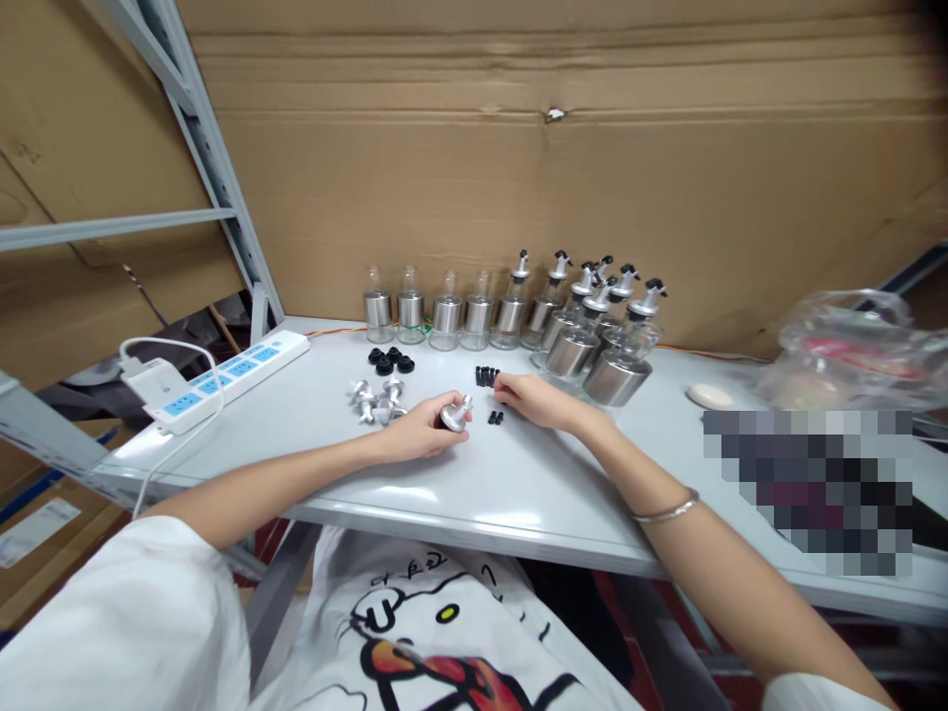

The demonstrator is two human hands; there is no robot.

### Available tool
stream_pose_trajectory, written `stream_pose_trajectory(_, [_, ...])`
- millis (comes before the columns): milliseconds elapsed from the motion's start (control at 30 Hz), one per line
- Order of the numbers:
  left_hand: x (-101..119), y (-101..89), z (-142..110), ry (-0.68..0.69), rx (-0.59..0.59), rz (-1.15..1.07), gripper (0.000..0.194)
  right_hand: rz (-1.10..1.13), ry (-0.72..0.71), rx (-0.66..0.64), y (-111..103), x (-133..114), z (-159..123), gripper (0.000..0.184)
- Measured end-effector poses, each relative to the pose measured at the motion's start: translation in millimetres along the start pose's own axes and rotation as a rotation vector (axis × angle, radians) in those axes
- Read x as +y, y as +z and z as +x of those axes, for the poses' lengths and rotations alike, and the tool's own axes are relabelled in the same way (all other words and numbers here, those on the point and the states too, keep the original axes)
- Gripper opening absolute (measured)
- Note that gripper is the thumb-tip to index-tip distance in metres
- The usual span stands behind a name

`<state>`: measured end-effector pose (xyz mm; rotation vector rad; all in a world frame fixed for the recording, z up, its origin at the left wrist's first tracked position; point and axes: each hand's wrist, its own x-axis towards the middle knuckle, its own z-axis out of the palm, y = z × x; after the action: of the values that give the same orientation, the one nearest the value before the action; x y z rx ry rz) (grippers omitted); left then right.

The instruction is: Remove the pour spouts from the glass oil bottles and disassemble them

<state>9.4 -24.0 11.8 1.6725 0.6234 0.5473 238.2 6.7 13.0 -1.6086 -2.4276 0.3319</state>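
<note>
Two hands at work on the white table (518,484). L hand (419,434) curled round a metal pourer cap (454,413), fingers pinching it, spout end pointing up-right; cap sits just above the tabletop, near table centre. R hand (537,400) lies palm down, fingertips reaching toward a clump of small black plugs (487,375); fingers look nearly together, can't tell if anything is pinched between them. A couple more black bits (496,418) lie between the two hands. Silver bangle (667,511) on R wrist.

Just left of the L hand: heap of loose metal pourers (377,400). Behind those, black rubber rings (390,360) in a cluster. Along the back, w/ cardboard behind: row of glass bottles w/ steel sleeves (444,316), no tops; right of them, capped bottles (599,336) bunched close, pourers fitted. White power strip (229,380) at the far-left table edge, cable looping off it. Clear plastic bag (851,346) far right; small white oval thing (709,396) near it.
</note>
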Motion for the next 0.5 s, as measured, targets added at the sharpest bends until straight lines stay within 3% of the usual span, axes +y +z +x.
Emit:
stream_pose_trajectory(333, [-1.2, -1.1, 1.2, -0.004, -0.001, -0.012, 0.023, 0.002, 0.011, 0.021, 0.8, 1.7, 2.4, 0.016])
stream_pose_trajectory(500, [-2.5, -0.9, 1.3, -0.011, -0.003, 0.005, 0.026, 0.041, -0.19, 0.123, 5.1, 4.7, 2.9, 0.034])
